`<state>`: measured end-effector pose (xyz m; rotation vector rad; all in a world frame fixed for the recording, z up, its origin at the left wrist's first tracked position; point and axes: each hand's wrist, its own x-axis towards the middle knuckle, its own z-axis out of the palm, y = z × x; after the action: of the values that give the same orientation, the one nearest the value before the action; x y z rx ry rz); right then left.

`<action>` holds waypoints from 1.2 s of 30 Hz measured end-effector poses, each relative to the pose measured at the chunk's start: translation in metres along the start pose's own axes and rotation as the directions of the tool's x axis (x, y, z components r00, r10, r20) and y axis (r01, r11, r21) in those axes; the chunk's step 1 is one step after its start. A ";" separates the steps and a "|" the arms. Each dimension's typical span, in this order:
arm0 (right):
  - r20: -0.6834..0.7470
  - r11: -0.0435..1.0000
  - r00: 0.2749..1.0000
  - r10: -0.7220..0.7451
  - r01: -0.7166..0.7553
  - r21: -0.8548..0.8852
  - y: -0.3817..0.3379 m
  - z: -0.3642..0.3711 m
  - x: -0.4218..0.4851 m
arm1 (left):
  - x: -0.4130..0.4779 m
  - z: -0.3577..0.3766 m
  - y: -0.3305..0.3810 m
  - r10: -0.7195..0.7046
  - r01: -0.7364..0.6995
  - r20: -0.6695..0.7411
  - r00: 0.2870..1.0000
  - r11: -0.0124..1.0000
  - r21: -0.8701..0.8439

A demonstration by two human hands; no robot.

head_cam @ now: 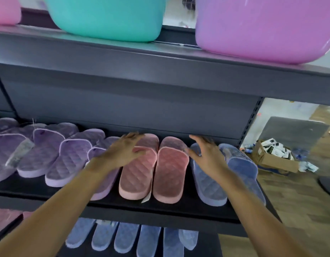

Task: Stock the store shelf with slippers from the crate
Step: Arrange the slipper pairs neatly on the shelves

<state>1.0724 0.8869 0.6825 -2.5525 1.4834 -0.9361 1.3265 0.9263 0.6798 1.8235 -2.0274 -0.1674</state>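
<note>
Dark store shelving fills the view, with a teal tub and a purple tub on the shelf above. On the middle shelf, purple slippers overlap on the left, a pink pair sits in the centre, and a blue pair is at the right end. More blue slippers line the shelf below. No crate is in view. The left hand is over the left pink strap and the right hand is over the nearer blue slipper. Both have their fingers spread and grip nothing; blur hides whether they touch. Squaring the pink pair with a sideways push could nudge the outer blue slipper off the shelf end, or ride the pink one up onto the overlapped purple one beside it.
</note>
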 end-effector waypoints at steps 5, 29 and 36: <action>0.316 0.994 0.949 0.021 -0.053 0.094 -0.020 0.035 0.024 | 0.025 -0.006 -0.017 0.073 -0.078 0.260 0.963 0.997 0.012; 0.463 0.997 0.886 0.027 -0.056 0.049 -0.022 0.045 0.037 | 0.047 0.022 -0.028 0.124 -0.099 0.298 0.947 0.990 -0.099; 0.502 1.000 0.865 0.023 -0.017 -0.017 -0.025 0.041 0.034 | 0.042 0.018 -0.028 0.111 -0.089 0.287 0.952 0.992 -0.090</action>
<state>1.1251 0.8623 0.6735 -2.5055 1.3458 -0.2153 1.3436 0.8787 0.6627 1.7277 -2.2709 -0.5038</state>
